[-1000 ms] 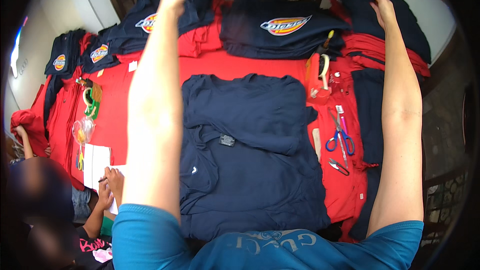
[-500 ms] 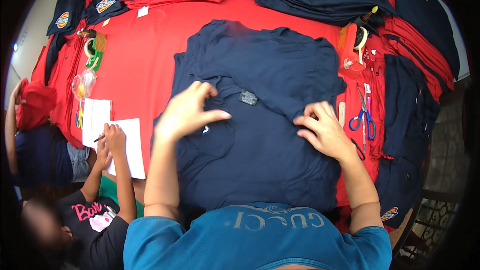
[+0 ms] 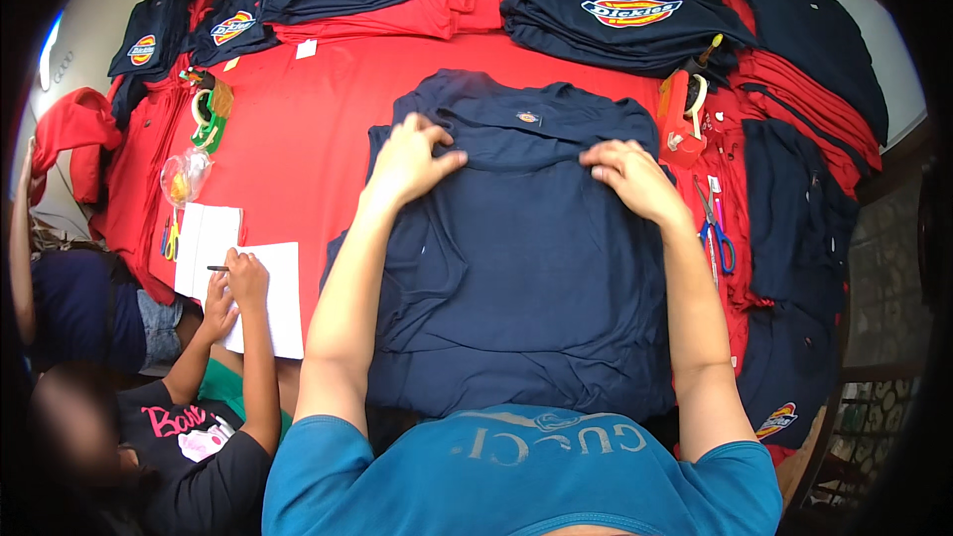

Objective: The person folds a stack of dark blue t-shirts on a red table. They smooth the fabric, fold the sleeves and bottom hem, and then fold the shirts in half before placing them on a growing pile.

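Observation:
A dark navy T-shirt [image 3: 536,268] lies spread in front of me on top of other navy cloth. Its neckline stretches between my two hands, with a small label [image 3: 528,118] showing inside the back collar. My left hand [image 3: 412,161] pinches the collar's left side, thumb pointing inward. At the collar's right side, my right hand [image 3: 635,179] has its fingers curled on the fabric. The shirt's left sleeve lies bunched beside my left forearm.
Folded navy shirts [image 3: 625,15] and red garments [image 3: 814,119] ring the red-covered table. At right are a red tape dispenser [image 3: 678,124] and blue-handled scissors [image 3: 723,243]; at left, a green tape dispenser [image 3: 210,124]. A person writes on white paper [image 3: 273,313]; another holds red cloth [image 3: 74,129].
Both hands have moved away from me to the collar. The front neckline now lies straighter, and the inner label has changed from a dark tag to a small coloured one.

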`<state>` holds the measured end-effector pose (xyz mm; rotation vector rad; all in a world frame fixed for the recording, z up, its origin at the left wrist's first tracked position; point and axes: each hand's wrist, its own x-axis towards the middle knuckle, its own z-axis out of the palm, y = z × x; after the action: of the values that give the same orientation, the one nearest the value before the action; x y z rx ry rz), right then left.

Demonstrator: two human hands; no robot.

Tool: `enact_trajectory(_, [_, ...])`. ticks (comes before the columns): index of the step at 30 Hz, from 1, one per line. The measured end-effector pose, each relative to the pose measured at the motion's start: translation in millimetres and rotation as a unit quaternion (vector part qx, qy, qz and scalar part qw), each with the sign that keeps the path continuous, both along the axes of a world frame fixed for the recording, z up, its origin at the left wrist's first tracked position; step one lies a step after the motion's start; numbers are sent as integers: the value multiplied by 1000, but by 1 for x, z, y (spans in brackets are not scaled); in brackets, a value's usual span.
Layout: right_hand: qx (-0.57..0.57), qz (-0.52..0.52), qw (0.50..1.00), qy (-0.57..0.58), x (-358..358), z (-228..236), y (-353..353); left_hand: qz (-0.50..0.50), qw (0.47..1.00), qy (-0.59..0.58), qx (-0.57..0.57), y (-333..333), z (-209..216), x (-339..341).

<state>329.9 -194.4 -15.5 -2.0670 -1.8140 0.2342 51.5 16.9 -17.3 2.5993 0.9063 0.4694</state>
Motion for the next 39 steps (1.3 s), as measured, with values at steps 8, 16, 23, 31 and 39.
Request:
enact_trajectory(8, [48, -242, 969, 23, 64, -38, 45, 31, 998, 47, 10, 58, 1, 42])
enact_trajectory(16, [76, -208, 962, 160, 119, -28, 75, 31, 955, -89, -282, 124, 11, 44])
enact_trajectory(23, [180, -67, 935, 299, 83, -11, 23, -79, 912, -70, -397, 84, 25, -30])
enact_trajectory(31, [173, -125, 974, 83, 15, -7, -49, 44, 928, -245, -278, -9, -21, -118])
enact_trajectory(39, [162, 144, 947, 236, -160, -1, 35, 99, 983, -82, -129, -133, -19, -157])
